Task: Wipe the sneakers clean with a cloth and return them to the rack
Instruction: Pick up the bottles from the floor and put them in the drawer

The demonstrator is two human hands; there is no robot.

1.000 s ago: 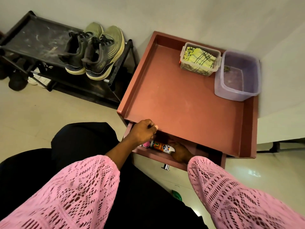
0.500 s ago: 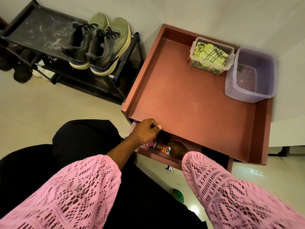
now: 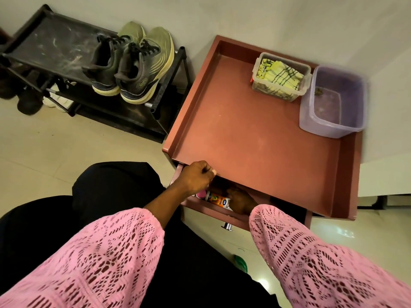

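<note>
While both pink lace sleeves filled the foreground, the left hand [image 3: 196, 176] was curled at the front edge of the red desk [image 3: 251, 141], above an open drawer [image 3: 213, 208]; what its fingers gripped was hidden. The right hand [image 3: 241, 200] reached inside, resting against an orange bottle [image 3: 219, 200], its fingers lost in shadow, so its grip could not be told. The sneakers [image 3: 131, 67] sat on the black rack [image 3: 51, 47]. A yellow cloth [image 3: 280, 75] lay in a clear box [image 3: 258, 84].

A plain pale wall [image 3: 266, 16] rises behind a reddish-brown desk [image 3: 255, 138] with raised edges. Glossy cream floor tiles [image 3: 66, 147] reflect light.
</note>
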